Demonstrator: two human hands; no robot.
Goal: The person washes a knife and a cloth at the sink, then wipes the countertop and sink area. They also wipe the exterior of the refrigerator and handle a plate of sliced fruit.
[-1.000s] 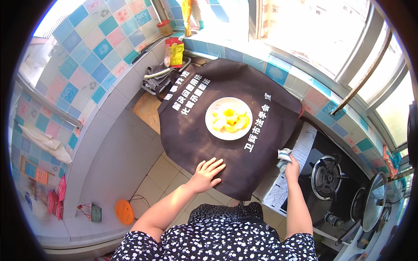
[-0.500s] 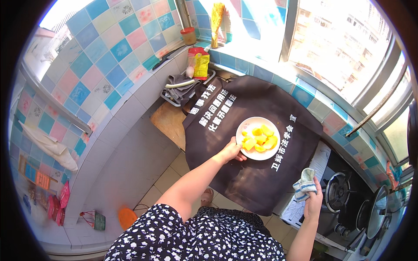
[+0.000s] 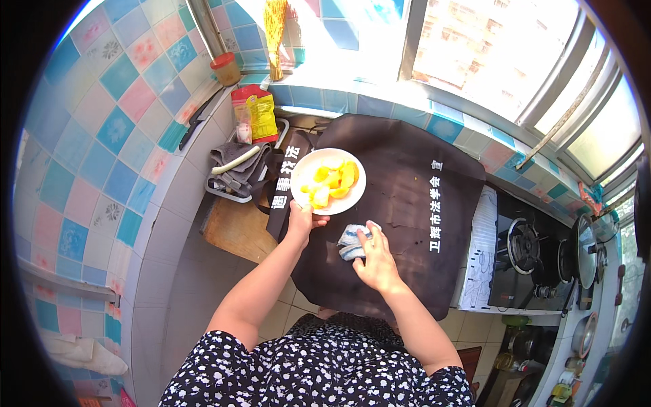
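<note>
My left hand (image 3: 303, 221) grips the near left rim of a white plate (image 3: 306, 166), with the fingers under its edge. Chunks of yellow fruit (image 3: 333, 179), which look like mango, lie on the plate. My right hand (image 3: 378, 266) rests on a folded blue-and-white cloth (image 3: 352, 249), its fingers pressing on the cloth from above. Under the cloth spreads a black fabric sheet (image 3: 400, 203) with white lettering, draped over the counter. The plate is over the left part of this sheet; whether it touches the sheet I cannot tell.
A tray (image 3: 284, 129) at the back left holds a grey cloth (image 3: 237, 166) and a red-yellow packet (image 3: 261, 114). A knife (image 3: 194, 125) lies on the left ledge. To the right is a gas stove (image 3: 523, 245). A straw brush (image 3: 274, 41) stands by the window.
The plate has moved left with my left hand. My right hand has brought the cloth from beside the stove onto the black sheet. The view has shifted right.
</note>
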